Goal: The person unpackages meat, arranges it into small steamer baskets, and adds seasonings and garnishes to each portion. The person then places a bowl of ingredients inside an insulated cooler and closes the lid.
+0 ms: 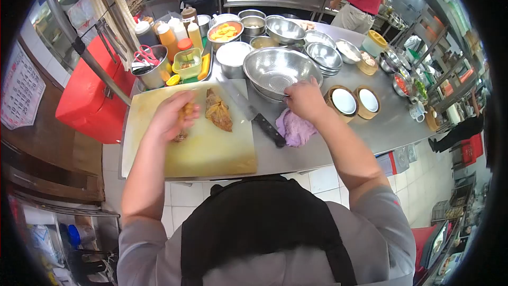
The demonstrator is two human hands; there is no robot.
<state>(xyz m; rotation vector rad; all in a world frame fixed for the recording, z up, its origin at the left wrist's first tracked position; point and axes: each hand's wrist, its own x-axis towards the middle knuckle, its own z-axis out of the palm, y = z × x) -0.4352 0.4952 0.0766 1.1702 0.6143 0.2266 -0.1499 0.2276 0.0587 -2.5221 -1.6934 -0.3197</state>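
Over the left part of the cutting board (211,153), my left hand (177,114) has its fingers curled round a brown piece of food, partly hidden by them. Beneath that hand a bit of brown food shows on the board. A larger brown piece of meat (218,111) lies to its right. My right hand (306,99) pinches the near rim of a perforated metal colander (275,69). Between the hands, a knife with a black handle (269,130) lies across the board's right edge, its handle end touching a purple cloth (296,127).
Behind the board stand squeeze bottles (167,37), a metal container with red scissors (153,66) and a yellow-green tub (188,63). Metal bowls (286,29) crowd the counter's back. Two round wooden holders with white dishes (344,101) sit right. Two people stand near the stoves.
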